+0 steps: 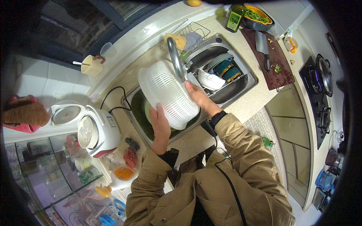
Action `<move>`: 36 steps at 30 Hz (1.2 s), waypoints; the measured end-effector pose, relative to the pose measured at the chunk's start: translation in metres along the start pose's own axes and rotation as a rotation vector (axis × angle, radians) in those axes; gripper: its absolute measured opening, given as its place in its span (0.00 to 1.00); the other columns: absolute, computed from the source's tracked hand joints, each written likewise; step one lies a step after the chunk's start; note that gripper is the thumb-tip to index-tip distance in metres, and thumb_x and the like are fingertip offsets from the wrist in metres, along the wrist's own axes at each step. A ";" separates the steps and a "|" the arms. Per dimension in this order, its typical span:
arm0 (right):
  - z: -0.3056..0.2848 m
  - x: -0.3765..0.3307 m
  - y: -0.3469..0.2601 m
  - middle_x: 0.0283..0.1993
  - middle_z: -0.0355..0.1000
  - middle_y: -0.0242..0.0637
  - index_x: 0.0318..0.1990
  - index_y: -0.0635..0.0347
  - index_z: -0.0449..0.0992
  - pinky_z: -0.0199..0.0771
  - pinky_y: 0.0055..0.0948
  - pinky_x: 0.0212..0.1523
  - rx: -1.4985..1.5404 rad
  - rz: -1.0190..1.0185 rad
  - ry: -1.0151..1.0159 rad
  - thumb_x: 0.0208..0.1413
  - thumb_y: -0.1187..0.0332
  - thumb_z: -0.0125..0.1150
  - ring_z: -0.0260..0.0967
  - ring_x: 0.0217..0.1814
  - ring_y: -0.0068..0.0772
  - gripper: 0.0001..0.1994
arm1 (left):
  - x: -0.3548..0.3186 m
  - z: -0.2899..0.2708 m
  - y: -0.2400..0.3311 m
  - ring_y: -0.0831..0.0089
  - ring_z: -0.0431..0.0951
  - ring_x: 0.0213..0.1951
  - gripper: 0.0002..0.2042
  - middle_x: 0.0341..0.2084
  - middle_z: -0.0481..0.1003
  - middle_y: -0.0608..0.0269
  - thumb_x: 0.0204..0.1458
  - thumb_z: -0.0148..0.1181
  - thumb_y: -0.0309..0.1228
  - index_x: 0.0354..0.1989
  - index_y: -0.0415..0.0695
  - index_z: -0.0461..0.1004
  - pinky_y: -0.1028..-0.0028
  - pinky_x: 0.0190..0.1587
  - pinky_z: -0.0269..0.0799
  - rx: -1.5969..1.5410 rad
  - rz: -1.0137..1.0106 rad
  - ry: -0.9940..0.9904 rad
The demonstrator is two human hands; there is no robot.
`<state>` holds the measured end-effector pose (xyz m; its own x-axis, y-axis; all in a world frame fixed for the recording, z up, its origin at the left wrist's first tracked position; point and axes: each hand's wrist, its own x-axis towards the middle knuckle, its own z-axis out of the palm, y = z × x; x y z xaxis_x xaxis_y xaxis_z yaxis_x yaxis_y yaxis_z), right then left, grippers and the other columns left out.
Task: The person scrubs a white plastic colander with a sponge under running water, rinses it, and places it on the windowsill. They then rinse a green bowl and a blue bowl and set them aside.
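Over the left basin of the sink (129, 102) I hold a white slotted plastic colander (164, 88), tipped on its side. My left hand (161, 122) grips its near left edge, fingers partly hidden by it. On the right side of the rim, my right hand (197, 94) is closed with the thumb showing. A curved metal faucet (173, 56) stands right at the colander's far side and partly covers it. Below the colander, part of a light green round thing (147, 111) shows in the basin; the rest of it is hidden.
In the right basin sit a white bowl (211, 80) and several stacked dishes. Farther right, a cleaver (262, 47) lies on a dark cutting board (279, 73), near an oil bottle (234, 19). An open rice cooker (102, 132) stands at left; a gas stove (315, 98) is at right.
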<state>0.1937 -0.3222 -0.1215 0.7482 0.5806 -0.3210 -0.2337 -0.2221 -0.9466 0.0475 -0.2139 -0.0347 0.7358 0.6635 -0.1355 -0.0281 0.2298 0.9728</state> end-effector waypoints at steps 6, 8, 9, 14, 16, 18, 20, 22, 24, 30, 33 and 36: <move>0.007 -0.033 0.005 0.60 0.60 0.57 0.61 0.73 0.55 0.54 0.28 0.62 0.080 0.052 0.089 0.59 0.42 0.40 0.57 0.63 0.45 0.38 | 0.006 -0.004 0.007 0.73 0.70 0.41 0.16 0.43 0.71 0.57 0.61 0.43 0.31 0.52 0.33 0.62 0.74 0.46 0.65 0.360 0.070 -0.127; 0.004 -0.042 0.009 0.60 0.59 0.56 0.61 0.72 0.55 0.54 0.29 0.62 0.055 0.101 0.106 0.59 0.41 0.41 0.57 0.63 0.45 0.38 | 0.004 -0.003 0.007 0.73 0.70 0.41 0.16 0.42 0.71 0.57 0.61 0.43 0.31 0.52 0.33 0.62 0.74 0.46 0.65 0.346 -0.002 -0.136; 0.005 -0.045 0.010 0.59 0.61 0.56 0.62 0.71 0.55 0.55 0.29 0.61 0.078 0.097 0.096 0.59 0.41 0.40 0.58 0.62 0.45 0.38 | 0.003 -0.002 0.007 0.73 0.71 0.41 0.16 0.42 0.72 0.57 0.60 0.43 0.31 0.53 0.34 0.62 0.74 0.46 0.66 0.385 0.016 -0.135; 0.014 -0.053 0.008 0.58 0.63 0.53 0.62 0.69 0.56 0.56 0.28 0.60 0.204 0.077 0.070 0.60 0.43 0.40 0.59 0.60 0.39 0.36 | 0.001 0.003 0.018 0.75 0.71 0.37 0.13 0.37 0.72 0.58 0.59 0.45 0.29 0.47 0.33 0.65 0.74 0.42 0.67 0.286 0.026 -0.201; 0.017 -0.055 0.000 0.59 0.62 0.46 0.62 0.68 0.56 0.56 0.25 0.60 0.233 0.083 0.089 0.61 0.46 0.40 0.58 0.60 0.33 0.34 | 0.002 0.006 0.023 0.76 0.70 0.38 0.12 0.37 0.72 0.59 0.59 0.46 0.28 0.47 0.33 0.65 0.75 0.42 0.67 0.289 0.038 -0.223; 0.021 -0.059 -0.013 0.60 0.59 0.53 0.62 0.69 0.54 0.53 0.29 0.62 0.203 -0.037 0.136 0.60 0.45 0.42 0.56 0.63 0.40 0.35 | 0.003 0.009 0.025 0.76 0.70 0.38 0.12 0.37 0.72 0.59 0.58 0.47 0.27 0.47 0.33 0.65 0.75 0.42 0.67 0.284 0.028 -0.258; 0.024 -0.062 -0.026 0.62 0.56 0.57 0.63 0.71 0.52 0.51 0.30 0.63 0.145 -0.108 0.180 0.60 0.45 0.43 0.54 0.65 0.44 0.36 | 0.005 0.013 0.024 0.76 0.70 0.38 0.12 0.38 0.72 0.60 0.57 0.47 0.26 0.47 0.33 0.65 0.75 0.43 0.66 0.302 -0.002 -0.295; 0.027 -0.066 -0.036 0.63 0.54 0.57 0.63 0.72 0.48 0.49 0.31 0.64 0.052 -0.227 0.208 0.59 0.46 0.44 0.52 0.66 0.46 0.37 | 0.006 0.015 0.020 0.77 0.70 0.38 0.12 0.38 0.72 0.61 0.57 0.48 0.25 0.48 0.33 0.65 0.76 0.42 0.66 0.301 -0.021 -0.332; 0.026 -0.063 -0.044 0.64 0.51 0.56 0.64 0.71 0.45 0.47 0.30 0.65 0.076 -0.199 0.198 0.60 0.52 0.47 0.49 0.67 0.44 0.36 | 0.008 0.015 0.016 0.77 0.70 0.38 0.13 0.38 0.72 0.61 0.56 0.48 0.25 0.48 0.33 0.65 0.76 0.42 0.66 0.253 0.025 -0.354; 0.027 -0.069 -0.045 0.66 0.49 0.53 0.65 0.67 0.46 0.43 0.30 0.67 -0.048 -0.268 0.249 0.59 0.60 0.50 0.45 0.70 0.42 0.32 | 0.021 -0.011 0.031 0.76 0.71 0.37 0.15 0.36 0.74 0.62 0.56 0.52 0.32 0.46 0.34 0.69 0.75 0.41 0.67 0.463 -0.083 -0.421; 0.025 -0.078 -0.042 0.67 0.49 0.52 0.65 0.66 0.48 0.44 0.32 0.67 -0.151 -0.343 0.260 0.59 0.59 0.51 0.44 0.70 0.43 0.32 | 0.035 -0.033 0.052 0.75 0.72 0.37 0.18 0.36 0.75 0.62 0.55 0.54 0.37 0.46 0.35 0.70 0.75 0.41 0.67 0.558 -0.193 -0.462; 0.012 -0.078 -0.032 0.67 0.49 0.51 0.65 0.64 0.49 0.44 0.33 0.66 -0.095 -0.226 0.289 0.58 0.55 0.52 0.44 0.70 0.42 0.33 | 0.052 -0.049 0.058 0.80 0.71 0.27 0.16 0.27 0.75 0.66 0.55 0.54 0.38 0.42 0.35 0.72 0.76 0.32 0.68 0.606 -0.163 -0.439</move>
<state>0.1356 -0.3512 -0.0665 0.9218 0.3812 -0.0700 0.0057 -0.1938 -0.9810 0.0511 -0.1316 0.0054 0.9036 0.2817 -0.3228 0.3872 -0.2143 0.8967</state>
